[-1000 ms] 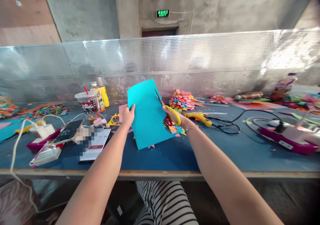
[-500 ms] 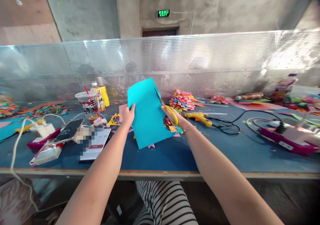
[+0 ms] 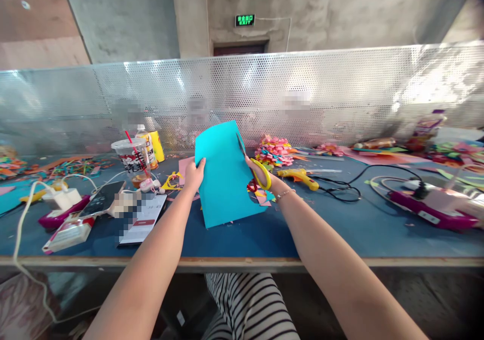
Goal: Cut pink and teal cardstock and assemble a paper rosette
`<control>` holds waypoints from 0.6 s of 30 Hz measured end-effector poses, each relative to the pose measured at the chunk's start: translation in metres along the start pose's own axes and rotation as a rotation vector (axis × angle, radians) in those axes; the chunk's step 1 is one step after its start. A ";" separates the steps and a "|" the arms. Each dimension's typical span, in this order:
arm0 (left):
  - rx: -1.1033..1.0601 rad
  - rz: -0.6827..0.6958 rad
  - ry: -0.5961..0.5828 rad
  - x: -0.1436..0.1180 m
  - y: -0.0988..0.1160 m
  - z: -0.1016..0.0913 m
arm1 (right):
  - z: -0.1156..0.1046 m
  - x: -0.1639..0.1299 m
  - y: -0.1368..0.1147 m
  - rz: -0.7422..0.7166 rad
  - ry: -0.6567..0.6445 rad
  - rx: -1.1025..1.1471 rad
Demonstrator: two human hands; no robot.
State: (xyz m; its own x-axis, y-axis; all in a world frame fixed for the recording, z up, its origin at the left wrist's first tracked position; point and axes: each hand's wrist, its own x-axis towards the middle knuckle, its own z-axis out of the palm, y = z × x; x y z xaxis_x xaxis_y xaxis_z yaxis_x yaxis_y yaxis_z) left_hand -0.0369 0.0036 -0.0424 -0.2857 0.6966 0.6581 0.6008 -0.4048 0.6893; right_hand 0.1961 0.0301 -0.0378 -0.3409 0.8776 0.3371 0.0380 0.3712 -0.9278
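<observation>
Centre frame: left hand [image 3: 194, 175] gripped left edge of turquoise paper sheet [image 3: 225, 175], held upright above blue tabletop [image 3: 340, 229]; right hand [image 3: 264, 178] clenched yellow-handled scissors [image 3: 254, 167], blades against sheet's right edge.

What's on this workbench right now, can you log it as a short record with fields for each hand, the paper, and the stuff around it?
left hand: left hand grips the left edge of the cyan paper sheet
right hand: right hand holds yellow-handled scissors, blades at the sheet's right edge
paper: held up off the blue table, tilted
left of paper: plastic cup with red straw, phone, white charger
right of paper: pile of paper pieces, yellow glue gun, purple power strip
behind: perforated metal screen
</observation>
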 end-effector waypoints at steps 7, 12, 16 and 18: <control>-0.027 0.021 -0.010 0.000 -0.001 0.001 | 0.004 -0.005 -0.011 -0.053 0.023 -0.160; -0.020 0.011 -0.017 0.000 0.000 0.001 | 0.007 -0.006 -0.013 -0.036 0.055 -0.179; -0.014 0.010 -0.019 0.000 0.000 0.001 | 0.007 -0.004 -0.010 -0.017 0.044 -0.128; -0.008 0.013 -0.016 0.000 0.001 0.001 | 0.006 -0.004 -0.009 -0.022 0.056 -0.117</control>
State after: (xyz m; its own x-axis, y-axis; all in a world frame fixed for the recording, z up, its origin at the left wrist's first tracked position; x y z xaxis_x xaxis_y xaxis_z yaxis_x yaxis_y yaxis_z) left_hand -0.0362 0.0038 -0.0420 -0.2654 0.7006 0.6623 0.5985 -0.4188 0.6829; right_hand 0.1911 0.0217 -0.0314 -0.2900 0.8832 0.3687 0.1416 0.4206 -0.8961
